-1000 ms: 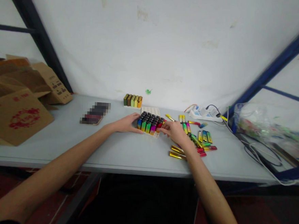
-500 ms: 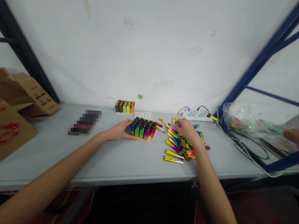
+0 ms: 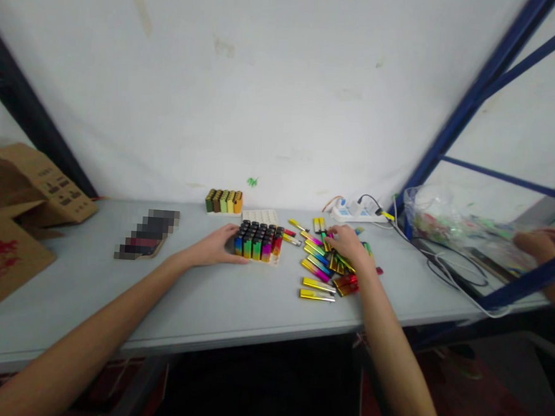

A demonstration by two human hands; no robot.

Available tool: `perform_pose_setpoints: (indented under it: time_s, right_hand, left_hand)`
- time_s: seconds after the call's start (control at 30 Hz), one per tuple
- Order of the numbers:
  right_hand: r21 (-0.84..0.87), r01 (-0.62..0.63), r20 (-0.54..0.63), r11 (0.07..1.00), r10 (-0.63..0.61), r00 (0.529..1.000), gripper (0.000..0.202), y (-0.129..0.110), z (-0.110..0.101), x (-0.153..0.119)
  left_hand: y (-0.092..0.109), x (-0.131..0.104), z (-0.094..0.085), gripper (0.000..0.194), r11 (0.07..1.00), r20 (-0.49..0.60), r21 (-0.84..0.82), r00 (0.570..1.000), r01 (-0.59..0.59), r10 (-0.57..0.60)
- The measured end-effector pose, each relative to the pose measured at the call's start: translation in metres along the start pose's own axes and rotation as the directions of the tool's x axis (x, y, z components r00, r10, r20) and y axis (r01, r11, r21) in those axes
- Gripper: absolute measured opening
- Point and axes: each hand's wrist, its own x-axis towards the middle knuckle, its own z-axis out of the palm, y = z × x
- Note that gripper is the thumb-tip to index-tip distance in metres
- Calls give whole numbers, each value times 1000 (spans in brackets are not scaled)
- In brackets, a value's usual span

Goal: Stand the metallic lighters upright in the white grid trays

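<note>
Black-topped, colourful lighters (image 3: 257, 241) stand upright in rows in a white tray (image 3: 274, 259). My left hand (image 3: 215, 247) is at the left side of this block, thumb and fingers spread around its left edge. Over a loose pile of shiny metallic lighters (image 3: 316, 268) at the right is my right hand (image 3: 346, 243), its fingers bent down among them; whether it grips one is too small to tell. Two yellow lighters (image 3: 319, 224) lie just behind the right fingertips. An unfilled white tray (image 3: 260, 215) lies behind the block.
A second block of gold and green lighters (image 3: 224, 202) stands by the wall. A phone (image 3: 148, 234) and cardboard boxes (image 3: 6, 240) are at the left. Right are a power strip (image 3: 360, 212), cables, a blue frame (image 3: 479, 102), plastic bags (image 3: 432, 212) and another person's hand (image 3: 536, 245).
The view has shifted slightly. My right hand has moved a little within the pile, uncovering the two yellow lighters behind it. My left hand stays at the block.
</note>
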Motion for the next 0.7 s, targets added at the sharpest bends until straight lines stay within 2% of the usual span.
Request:
perform_pose_setpoints:
  time_s: [0.13, 0.3, 0.37, 0.43, 0.5, 0.6, 0.67, 0.7]
  right_hand:
    - [4, 1, 17, 1000, -1, 1000, 33, 0, 4, 0]
    - [7, 38, -7, 999, -38, 999, 20, -5, 2, 0]
    - [68, 75, -67, 995, -71, 995, 14, -6, -1, 1]
    - [212, 88, -133, 973, -60, 989, 13, -9, -5, 1]
    - [429, 99, -154, 898, -35, 988, 21, -14, -9, 0]
    - [747, 143, -127, 649, -72, 989, 44, -27, -13, -5]
    - [861, 154, -120, 484, -102, 988, 56, -38, -17, -10]
    - [888, 151, -112, 434, -116, 987, 57, -44, -19, -12]
  left_hand:
    - [-3, 0, 2, 91, 1000, 15, 16, 1000, -7, 7]
    - [-3, 0, 2, 95, 1000, 13, 6, 1000, 4, -4]
    - [-2, -1, 1, 93, 1000, 9, 0, 1000, 1, -1]
    - [-1, -1, 1, 92, 1000, 7, 2, 1000, 0, 0]
    - [-1, -1, 2, 92, 1000, 8, 1, 1000, 0, 0]
    - [-2, -2, 2, 93, 1000, 13, -14, 1000, -12, 12]
    - [-2, -2, 2, 94, 1000, 12, -18, 1000, -16, 16]
    - [-2, -2, 2, 94, 1000, 12, -17, 1000, -17, 18]
